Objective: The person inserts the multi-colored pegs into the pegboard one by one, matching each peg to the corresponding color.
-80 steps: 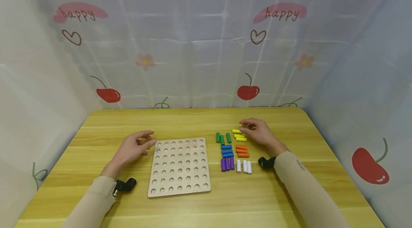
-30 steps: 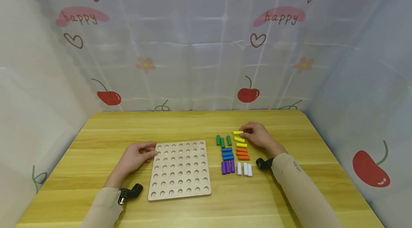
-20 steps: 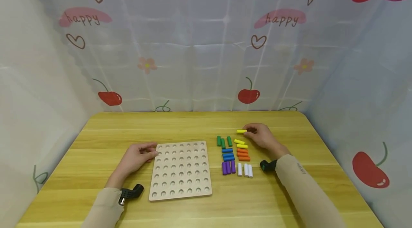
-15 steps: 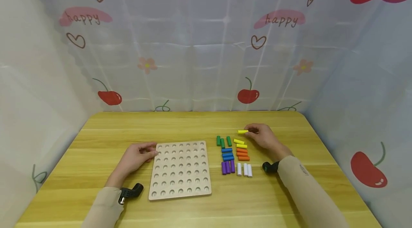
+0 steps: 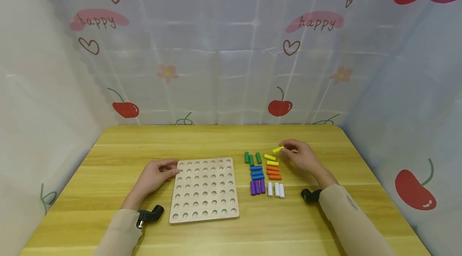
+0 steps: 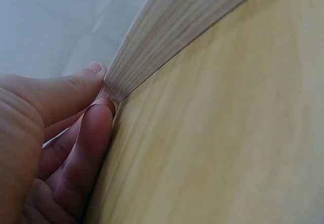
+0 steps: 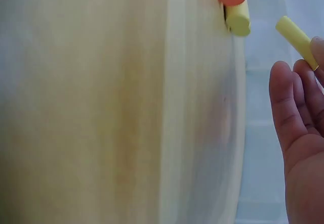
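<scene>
You have the raised yellow peg [image 5: 278, 149] tilted now, not level as a moment ago, pinched in your right hand [image 5: 302, 155]'s fingers beyond two yellow pegs [image 5: 270, 157] on the tabletop [image 5: 281, 228], while your left hand [image 5: 153, 175] still pinches the holed board [image 5: 201, 190]'s far-left corner.

A narrow lane of bench [image 5: 244, 200] runs between pegboard [image 5: 209, 189] and pegs [image 5: 257, 187], with wider room on their near side. The left hand [image 5: 153, 175] blocks the pegboard's far left corner, the right hand [image 5: 301, 156] the pegs' far right; a curtain [image 5: 220, 87] closes the rear.
</scene>
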`<state>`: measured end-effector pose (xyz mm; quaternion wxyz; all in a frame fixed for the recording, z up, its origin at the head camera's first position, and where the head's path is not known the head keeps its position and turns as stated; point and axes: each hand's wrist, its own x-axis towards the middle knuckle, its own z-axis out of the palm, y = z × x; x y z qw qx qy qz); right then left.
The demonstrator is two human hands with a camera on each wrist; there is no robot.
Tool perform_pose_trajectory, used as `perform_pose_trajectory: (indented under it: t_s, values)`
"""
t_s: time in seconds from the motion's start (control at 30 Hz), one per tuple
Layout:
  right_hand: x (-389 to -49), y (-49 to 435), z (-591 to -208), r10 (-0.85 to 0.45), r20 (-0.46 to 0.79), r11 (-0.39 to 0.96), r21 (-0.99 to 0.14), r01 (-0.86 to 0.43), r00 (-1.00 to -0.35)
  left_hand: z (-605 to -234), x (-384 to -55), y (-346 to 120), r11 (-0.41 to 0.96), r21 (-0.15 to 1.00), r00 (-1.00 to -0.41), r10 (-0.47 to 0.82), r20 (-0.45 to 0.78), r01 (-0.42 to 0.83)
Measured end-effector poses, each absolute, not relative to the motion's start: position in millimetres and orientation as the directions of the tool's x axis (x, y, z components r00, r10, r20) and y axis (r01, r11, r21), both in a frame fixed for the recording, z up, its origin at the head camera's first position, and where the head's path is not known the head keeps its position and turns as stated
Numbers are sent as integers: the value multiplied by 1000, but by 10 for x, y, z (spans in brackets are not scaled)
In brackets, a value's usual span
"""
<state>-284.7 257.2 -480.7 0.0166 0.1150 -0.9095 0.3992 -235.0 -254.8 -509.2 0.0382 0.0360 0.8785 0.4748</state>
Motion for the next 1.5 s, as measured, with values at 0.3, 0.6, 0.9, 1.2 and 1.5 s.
perform_pose_trajectory:
  t_s: [0.3,0.6,0.9,1.2,1.5]
  values:
    - [-2628,2442,-4684,-249,152,541,-797,-268,-956,-5091,-2342,-2547,552,833,-995,100,-17,41]
    - [-2461,2196,-4598,-363,219,431,-823,-371,-906,-5094,-2334,-2536,532,847,-996,84,-33,17]
    - [-2331,1846,-4544,-374,158,400,-861,-313,-914,-5095,-2330,-2542,546,838,-996,81,-32,18]
    - [-2311,1523,-4517,-412,179,409,-840,-357,-894,-5069,-2313,-2507,530,848,-997,74,-36,9]
    - [-2413,1160,-4471,-426,179,444,-813,-377,-887,-5057,-2303,-2522,552,834,-997,74,-20,24]
